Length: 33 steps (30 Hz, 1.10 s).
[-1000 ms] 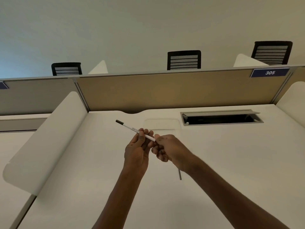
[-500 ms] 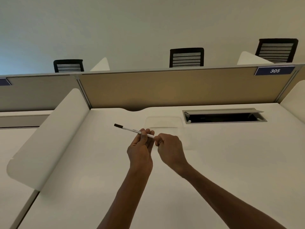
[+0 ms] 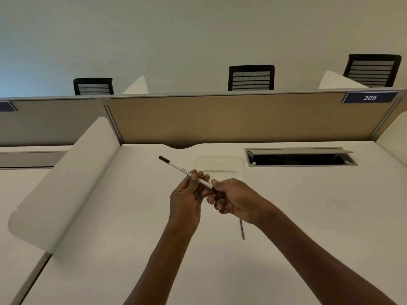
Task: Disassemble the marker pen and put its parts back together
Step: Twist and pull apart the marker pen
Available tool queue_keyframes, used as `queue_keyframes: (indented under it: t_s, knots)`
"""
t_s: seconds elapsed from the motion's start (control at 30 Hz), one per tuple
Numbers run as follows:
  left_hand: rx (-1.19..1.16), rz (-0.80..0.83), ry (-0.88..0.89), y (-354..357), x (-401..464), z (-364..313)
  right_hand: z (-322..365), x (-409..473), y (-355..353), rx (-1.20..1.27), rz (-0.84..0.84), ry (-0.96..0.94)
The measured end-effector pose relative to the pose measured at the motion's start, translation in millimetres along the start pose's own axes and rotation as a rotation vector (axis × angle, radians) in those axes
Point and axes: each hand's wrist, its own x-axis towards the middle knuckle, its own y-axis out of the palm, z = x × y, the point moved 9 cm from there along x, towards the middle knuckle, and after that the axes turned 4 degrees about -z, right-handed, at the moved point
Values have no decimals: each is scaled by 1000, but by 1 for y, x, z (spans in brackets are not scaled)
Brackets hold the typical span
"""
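A thin white marker pen [image 3: 176, 167] with a dark far end is held above the white desk, pointing up and to the left. My left hand [image 3: 187, 194] pinches its barrel near the middle. My right hand [image 3: 233, 199] is closed around the pen's near end, which its fingers hide. A thin dark rod [image 3: 241, 230], perhaps a pen part, lies on the desk [image 3: 308, 216] just below my right wrist.
A tan partition [image 3: 242, 119] closes the desk's far side, with a sign reading 305 [image 3: 369, 97]. An open cable hatch [image 3: 299, 158] sits at the back right. White curved dividers [image 3: 66, 179] flank the desk. Three black chairs [image 3: 251, 78] stand beyond the partition.
The hands have stayed together on the pen while its far end tipped slightly up and back down. The dark rod on the desk, hidden half a second ago, shows again below my right wrist.
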Motion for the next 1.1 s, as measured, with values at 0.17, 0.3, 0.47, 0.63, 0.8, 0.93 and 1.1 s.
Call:
queue_keyframes:
  t_s: [0.17, 0.3, 0.47, 0.63, 0.8, 0.93, 1.1]
  knots:
    - [-4, -32, 64, -1, -5, -5, 2, 0, 1, -83, -94, -30]
    - [-55, -149, 81, -4, -9, -3, 27, -8, -1, -751, -509, -455]
    - [-128, -201, 17, -8, -12, 3, 39, -35, 25, -1122, -659, -939]
    - [-118, -147, 1, -7, -11, 0, 45, -36, 19, -940, -584, -888]
    - [-50, -54, -11, -3, -7, -4, 41, -13, 13, -774, -292, -523]
    - [-19, 0, -6, -3, -5, -6, 38, -11, 8, -613, -200, -415]
    - [-59, -23, 22, -4, -8, -9, 47, -17, 13, -773, -247, -543]
